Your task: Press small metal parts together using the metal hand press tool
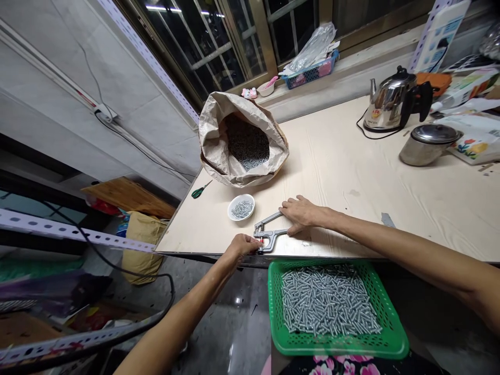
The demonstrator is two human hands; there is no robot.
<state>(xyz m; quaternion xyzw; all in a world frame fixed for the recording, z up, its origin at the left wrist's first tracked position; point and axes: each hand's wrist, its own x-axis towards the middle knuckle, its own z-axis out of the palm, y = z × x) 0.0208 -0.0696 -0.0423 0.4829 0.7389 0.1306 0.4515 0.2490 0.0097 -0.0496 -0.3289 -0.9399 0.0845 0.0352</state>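
A grey metal pair of snap-fastener pliers (272,241) with a spring lies at the table's front edge, its two handles apart. My right hand (301,213) grips it loosely, fingers at the end of the upper handle and thumb by the lower one. At the jaw, beside a small red part, my left hand (245,244) is closed in a pinch; what its fingertips hold is too small to make out. A white bowl (230,214) with small metal parts stands just behind the pliers. A green basket (275,312) full of silvery screw-like pieces sits below the table edge.
An open paper sack (214,136) of small metal pieces stands at the back left of the table (336,172). Green-handled scissors (198,192) lie at the left edge. A kettle (388,101) and a lidded metal pot (420,151) stand to the right.
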